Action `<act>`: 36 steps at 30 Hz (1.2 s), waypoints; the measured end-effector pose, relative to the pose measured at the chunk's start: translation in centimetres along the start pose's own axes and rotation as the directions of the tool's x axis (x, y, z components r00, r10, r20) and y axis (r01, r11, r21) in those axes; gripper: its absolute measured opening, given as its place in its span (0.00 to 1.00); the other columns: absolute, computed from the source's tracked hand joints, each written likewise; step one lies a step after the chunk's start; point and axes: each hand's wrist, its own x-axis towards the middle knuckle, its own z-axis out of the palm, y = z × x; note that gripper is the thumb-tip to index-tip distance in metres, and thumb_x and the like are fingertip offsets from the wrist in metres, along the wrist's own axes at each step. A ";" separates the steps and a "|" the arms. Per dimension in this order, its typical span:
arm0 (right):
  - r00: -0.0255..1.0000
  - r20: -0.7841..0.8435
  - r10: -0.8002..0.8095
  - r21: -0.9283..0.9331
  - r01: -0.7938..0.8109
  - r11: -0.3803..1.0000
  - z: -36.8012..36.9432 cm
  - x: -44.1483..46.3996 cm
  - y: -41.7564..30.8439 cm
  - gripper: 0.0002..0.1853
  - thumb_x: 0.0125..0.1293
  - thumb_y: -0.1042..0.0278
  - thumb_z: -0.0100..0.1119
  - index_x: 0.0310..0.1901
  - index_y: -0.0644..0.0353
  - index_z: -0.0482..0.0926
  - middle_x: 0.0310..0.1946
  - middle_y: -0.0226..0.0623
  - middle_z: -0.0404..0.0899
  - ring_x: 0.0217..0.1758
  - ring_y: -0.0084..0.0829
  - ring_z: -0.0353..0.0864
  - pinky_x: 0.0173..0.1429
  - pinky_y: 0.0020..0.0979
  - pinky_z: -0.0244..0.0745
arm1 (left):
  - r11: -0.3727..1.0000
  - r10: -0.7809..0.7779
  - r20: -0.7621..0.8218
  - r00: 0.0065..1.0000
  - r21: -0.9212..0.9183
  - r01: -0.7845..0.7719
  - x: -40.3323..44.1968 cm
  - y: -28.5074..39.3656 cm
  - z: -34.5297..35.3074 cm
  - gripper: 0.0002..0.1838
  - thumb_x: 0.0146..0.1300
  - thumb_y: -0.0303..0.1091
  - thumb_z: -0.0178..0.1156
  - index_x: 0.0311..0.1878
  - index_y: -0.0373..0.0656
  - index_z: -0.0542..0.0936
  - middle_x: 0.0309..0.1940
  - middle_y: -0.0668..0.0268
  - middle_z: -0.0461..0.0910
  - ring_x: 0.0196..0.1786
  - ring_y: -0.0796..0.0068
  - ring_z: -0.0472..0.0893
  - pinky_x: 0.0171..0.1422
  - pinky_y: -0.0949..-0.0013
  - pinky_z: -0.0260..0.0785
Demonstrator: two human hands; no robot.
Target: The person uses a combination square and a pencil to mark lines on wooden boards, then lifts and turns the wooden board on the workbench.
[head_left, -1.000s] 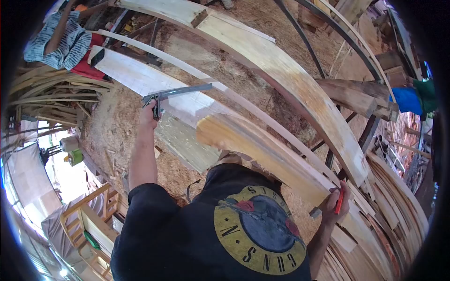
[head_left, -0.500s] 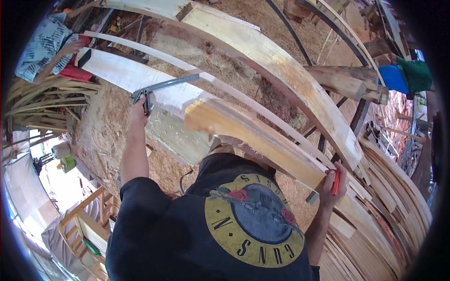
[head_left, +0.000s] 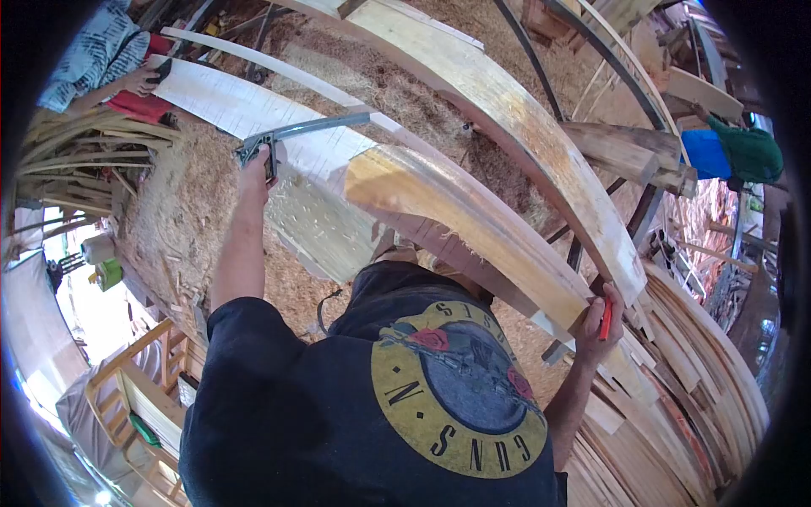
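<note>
Left grip (head_left: 255,174), folded round a square (head_left: 325,126), seemingly steadies it across the plank (head_left: 401,186); right grip (head_left: 592,337) clasps a red pencil (head_left: 606,319).

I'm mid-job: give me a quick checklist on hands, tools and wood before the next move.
1. Left hand holding the metal square: ok.
2. Square flush against the pale plank: cannot tell.
3. Right hand holding the red pencil-like tool: ok.
4. Its tip touching wood: cannot tell.
5. Co-worker's hand well away from the plank's far end: not ok.
</note>
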 end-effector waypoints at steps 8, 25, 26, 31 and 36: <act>1.000 0.005 -0.031 -0.039 0.031 0.999 -0.2 0.1 0.4 0.15 0.72 0.74 0.54 0.56 0.66 0.81 0.32 0.39 0.87 0.34 0.23 0.85 0.41 0.27 0.79 | 0.952 0.169 -0.395 0.903 0.304 -0.045 -2.2 0.5 0.1 0.27 0.64 0.57 0.70 0.51 0.42 0.82 0.43 0.62 0.83 0.46 0.62 0.82 0.53 0.52 0.76; 0.965 -0.245 0.090 0.235 -0.031 0.972 -3.7 -1.2 -0.2 0.15 0.76 0.67 0.57 0.59 0.65 0.79 0.36 0.37 0.87 0.40 0.27 0.85 0.51 0.31 0.81 | 0.504 0.675 0.700 0.233 -0.207 -0.838 -23.3 6.9 8.1 0.28 0.78 0.51 0.53 0.63 0.34 0.77 0.57 0.56 0.82 0.59 0.66 0.79 0.67 0.62 0.69; 0.950 -0.297 0.093 0.207 -0.031 0.978 -5.1 -1.6 -0.7 0.16 0.77 0.66 0.57 0.60 0.65 0.79 0.37 0.38 0.87 0.42 0.27 0.85 0.53 0.32 0.80 | 0.518 0.624 0.739 0.254 -0.147 -0.843 -24.0 7.2 8.1 0.33 0.76 0.56 0.52 0.66 0.32 0.75 0.60 0.54 0.81 0.63 0.63 0.78 0.72 0.59 0.67; 0.821 -0.554 0.135 0.174 -0.044 0.984 -12.4 -4.6 -0.7 0.23 0.80 0.58 0.50 0.64 0.68 0.78 0.47 0.41 0.84 0.50 0.32 0.83 0.63 0.38 0.77 | 0.533 0.583 0.794 0.175 -0.211 -0.819 -25.2 6.2 8.6 0.47 0.70 0.68 0.54 0.73 0.31 0.69 0.67 0.51 0.75 0.69 0.58 0.74 0.76 0.56 0.63; 0.719 -0.676 0.160 0.211 -0.019 0.977 -17.2 -8.4 5.2 0.19 0.68 0.78 0.47 0.58 0.69 0.80 0.53 0.41 0.82 0.49 0.31 0.83 0.62 0.34 0.77 | 0.432 0.628 0.756 0.185 -0.142 -0.890 -24.7 5.3 8.4 0.63 0.58 0.82 0.58 0.78 0.32 0.62 0.70 0.49 0.69 0.72 0.55 0.71 0.77 0.54 0.63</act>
